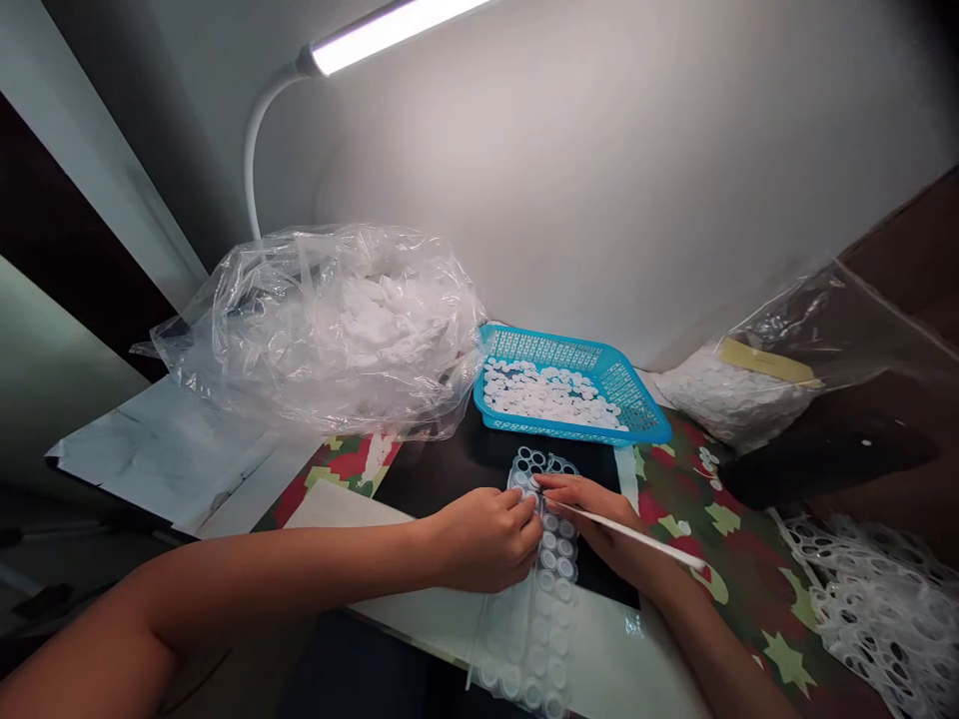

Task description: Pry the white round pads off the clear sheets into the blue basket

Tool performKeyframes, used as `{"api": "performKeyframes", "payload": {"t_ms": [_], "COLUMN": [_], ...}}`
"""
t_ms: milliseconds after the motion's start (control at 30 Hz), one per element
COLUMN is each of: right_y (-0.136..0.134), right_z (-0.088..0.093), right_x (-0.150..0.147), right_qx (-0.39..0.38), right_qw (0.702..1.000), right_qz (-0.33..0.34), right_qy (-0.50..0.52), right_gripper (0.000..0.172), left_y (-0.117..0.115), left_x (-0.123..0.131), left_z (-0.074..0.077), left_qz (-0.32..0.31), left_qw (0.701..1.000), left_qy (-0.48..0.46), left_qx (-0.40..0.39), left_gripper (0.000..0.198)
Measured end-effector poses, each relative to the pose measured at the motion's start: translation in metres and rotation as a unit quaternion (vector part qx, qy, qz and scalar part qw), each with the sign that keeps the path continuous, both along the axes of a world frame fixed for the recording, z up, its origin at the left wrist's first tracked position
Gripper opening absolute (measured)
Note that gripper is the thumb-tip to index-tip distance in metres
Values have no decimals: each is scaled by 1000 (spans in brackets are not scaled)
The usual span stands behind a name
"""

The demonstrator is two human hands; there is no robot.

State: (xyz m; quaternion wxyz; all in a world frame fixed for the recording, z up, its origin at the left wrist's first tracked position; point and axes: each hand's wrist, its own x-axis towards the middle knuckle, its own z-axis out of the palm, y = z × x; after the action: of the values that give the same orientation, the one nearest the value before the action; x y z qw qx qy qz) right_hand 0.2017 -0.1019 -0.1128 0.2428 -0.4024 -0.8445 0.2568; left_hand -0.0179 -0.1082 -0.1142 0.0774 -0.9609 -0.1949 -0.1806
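A translucent sheet of white round pieces [558, 639] lies lengthwise in front of me, with open rings at its far end. My left hand [498, 534] is closed over the left side of this sheet, fingers curled and fingertips at the discs. What its fingers pinch is hidden. From the right, my right hand [599, 514] holds a thin white stick [648, 541], which slants out to the right. The fingertips of both hands nearly meet near the top of the sheet. A blue plastic basket [576, 429] of small white discs [550, 392] stands just beyond.
A big clear plastic bag [337, 330] of white material sits at the back left, under a lamp [397, 30]. Another bag [749, 394] with a yellow label stands at right. Leftover ring webbing [884, 599] is heaped at the lower right. A patterned cloth [738, 569] covers the table.
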Motion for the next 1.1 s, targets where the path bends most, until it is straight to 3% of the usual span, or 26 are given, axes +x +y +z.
{"api": "performKeyframes", "payload": {"t_ms": [533,633,867,1100], "right_y": [-3,-3,-1,-1], "right_z": [-4,-5,-1,-2], "right_x": [-7,-10,-9,-9], "right_qx": [168,168,165,163], "right_qw": [984,986,978,970], "right_qz": [27,4,-118,-173], "right_qy": [-45,-20,45,55], "right_gripper": [29,28,21,18], "left_y": [1,1,0,1], "left_x": [0,0,0,0], "left_z": [0,-1,-3,-3], "left_qz": [-9,-7,0,2], "left_qw": [1000,1000,1000,1000], "left_qy": [5,7,6,7], "left_qx": [-4,-6,-10,-6], "left_gripper": [30,31,31,31]}}
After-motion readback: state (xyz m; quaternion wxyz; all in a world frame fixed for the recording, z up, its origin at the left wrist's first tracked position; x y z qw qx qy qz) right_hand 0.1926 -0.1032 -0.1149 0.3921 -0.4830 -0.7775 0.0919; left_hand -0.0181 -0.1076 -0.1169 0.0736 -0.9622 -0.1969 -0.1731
